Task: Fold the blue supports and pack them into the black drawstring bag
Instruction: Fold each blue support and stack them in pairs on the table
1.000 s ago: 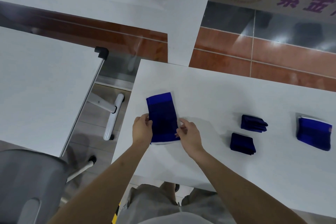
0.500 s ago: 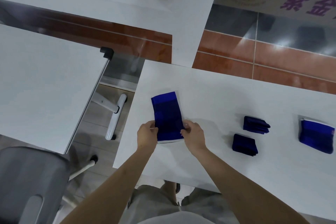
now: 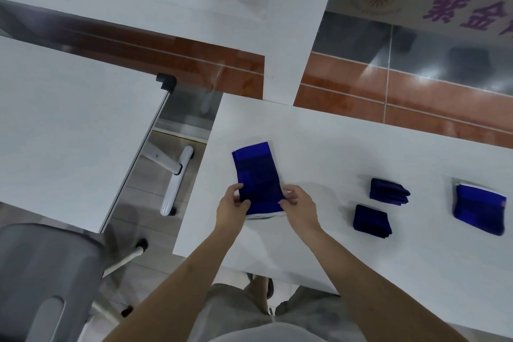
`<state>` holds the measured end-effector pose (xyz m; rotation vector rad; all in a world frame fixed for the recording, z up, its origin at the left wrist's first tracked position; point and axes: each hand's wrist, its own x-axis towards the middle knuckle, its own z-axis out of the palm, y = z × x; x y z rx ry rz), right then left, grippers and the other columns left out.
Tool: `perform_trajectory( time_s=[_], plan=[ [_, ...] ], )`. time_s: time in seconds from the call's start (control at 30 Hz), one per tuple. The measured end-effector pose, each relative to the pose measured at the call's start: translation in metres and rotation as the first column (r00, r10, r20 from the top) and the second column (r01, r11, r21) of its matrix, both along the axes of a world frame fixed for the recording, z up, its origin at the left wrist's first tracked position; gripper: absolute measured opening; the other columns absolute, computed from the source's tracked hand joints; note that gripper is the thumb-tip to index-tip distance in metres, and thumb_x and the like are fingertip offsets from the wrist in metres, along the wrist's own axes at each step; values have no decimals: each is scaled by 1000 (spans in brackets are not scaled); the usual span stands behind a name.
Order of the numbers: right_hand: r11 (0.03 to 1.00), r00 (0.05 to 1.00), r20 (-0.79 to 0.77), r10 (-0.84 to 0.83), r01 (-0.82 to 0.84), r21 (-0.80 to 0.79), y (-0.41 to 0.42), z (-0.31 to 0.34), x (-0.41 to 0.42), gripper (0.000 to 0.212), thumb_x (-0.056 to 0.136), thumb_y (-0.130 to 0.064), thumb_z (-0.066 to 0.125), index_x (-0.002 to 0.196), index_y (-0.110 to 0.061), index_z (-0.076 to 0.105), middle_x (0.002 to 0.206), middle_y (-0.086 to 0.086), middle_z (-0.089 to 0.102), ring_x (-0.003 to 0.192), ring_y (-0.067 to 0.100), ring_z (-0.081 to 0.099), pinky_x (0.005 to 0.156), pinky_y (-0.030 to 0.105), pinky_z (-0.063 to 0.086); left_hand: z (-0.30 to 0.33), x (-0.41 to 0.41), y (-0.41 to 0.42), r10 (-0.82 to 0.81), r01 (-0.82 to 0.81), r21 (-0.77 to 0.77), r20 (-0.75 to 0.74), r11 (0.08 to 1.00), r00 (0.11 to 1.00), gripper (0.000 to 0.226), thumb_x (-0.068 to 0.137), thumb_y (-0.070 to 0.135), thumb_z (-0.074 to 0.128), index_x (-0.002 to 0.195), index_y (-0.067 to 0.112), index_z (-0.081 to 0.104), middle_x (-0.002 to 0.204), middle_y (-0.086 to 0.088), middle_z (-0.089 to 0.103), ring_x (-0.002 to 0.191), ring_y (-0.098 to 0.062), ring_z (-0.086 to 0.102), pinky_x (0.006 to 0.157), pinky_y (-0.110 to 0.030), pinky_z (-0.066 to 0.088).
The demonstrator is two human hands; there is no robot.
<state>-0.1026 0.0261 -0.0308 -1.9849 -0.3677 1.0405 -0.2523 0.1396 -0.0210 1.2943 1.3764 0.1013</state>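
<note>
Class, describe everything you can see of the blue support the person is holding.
The blue support is a long fabric sleeve, banded light and dark blue, with a pale edge at its near end. It lies flat and unfolded on the white table, slightly tilted. The left hand and right hand pinch its near corners.

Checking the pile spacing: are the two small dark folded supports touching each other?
Apart. The head view shows a strip of white table between the farther folded support and the nearer folded support.
</note>
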Motion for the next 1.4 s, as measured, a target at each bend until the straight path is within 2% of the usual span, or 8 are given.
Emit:
perform_trajectory(
  time_s=[0.27, 0.47, 0.57, 0.73, 0.83, 0.97, 1.23, 1.4],
  plan=[
    [991, 985, 116, 131, -134, 17, -22, -2, 26, 43, 100, 4, 45, 119, -28, 66, 124, -1, 63, 94, 9, 69, 85, 18, 51, 4, -2, 11, -112, 121, -114, 77, 986, 991, 45, 101, -2, 44, 132, 27, 61, 134, -4, 58, 120, -24, 58, 93, -38, 59],
    [761, 602, 502, 621, -618, -200, -28, -8, 48, 69, 92, -16, 72, 151, -36, 43, 162, -11, 32, 145, 9, 28, 114, 28, 28, 21, 2, 19, 181, -45, -481, 241, 876, 953, 41, 98, -5, 47, 130, 16, 63, 129, -10, 61, 117, -31, 64, 95, -49, 58],
    [713, 491, 599, 632, -672, -201, -24, -9, 48, 64, 89, -16, 76, 146, -31, 51, 162, -8, 36, 151, 16, 26, 115, 32, 28, 27, 2, 19, 202, -32, -552, 250, 833, 947, 39, 99, -6, 45, 129, 10, 63, 129, -14, 62, 117, -35, 65, 97, -51, 57],
    [744, 590, 596, 544, -668, -17, -20, -11, 48, 43, 87, 1, 73, 122, -22, 69, 138, -7, 64, 143, 14, 44, 115, 30, 38, 27, -1, 15, 165, -20, -530, 227, 848, 960, 38, 102, -5, 39, 125, 10, 66, 131, -14, 62, 120, -34, 63, 99, -48, 56],
    [770, 675, 475, 564, -638, -8, -19, -5, 45, 36, 92, 1, 66, 121, -20, 69, 133, -3, 65, 129, 13, 56, 109, 30, 45, 18, -10, 12, -118, 132, -139, 106, 981, 987, 54, 97, -13, 32, 121, 16, 70, 135, -2, 56, 123, -20, 55, 97, -19, 50],
    [849, 814, 303, 495, -527, 30, -14, 4, 40, 19, 102, -18, 61, 120, -22, 64, 115, -8, 68, 107, 6, 63, 95, 26, 50, 0, -27, 7, -501, 513, 360, -135, 779, 855, 54, 96, -9, 54, 135, 28, 63, 147, 10, 45, 129, -15, 38, 103, -19, 36],
    [912, 907, 130, 401, -409, 37, -7, 13, 34, 24, 106, -30, 53, 129, -30, 59, 112, -19, 69, 99, -10, 62, 79, 7, 46, 2, -14, 0, -347, 344, 277, -38, 897, 937, 26, 102, 20, 59, 124, 33, 65, 108, 6, 59, 100, -7, 54, 80, -12, 39],
    [951, 942, 146, 303, -308, 12, 3, 7, 34, 16, 105, -29, 54, 119, -22, 57, 106, -11, 70, 97, -1, 64, 78, 18, 47, -5, -4, -3, -283, 285, 255, -48, 924, 958, 19, 105, 26, 52, 119, 26, 64, 103, -1, 59, 92, -8, 57, 71, -15, 40]
  ],
)
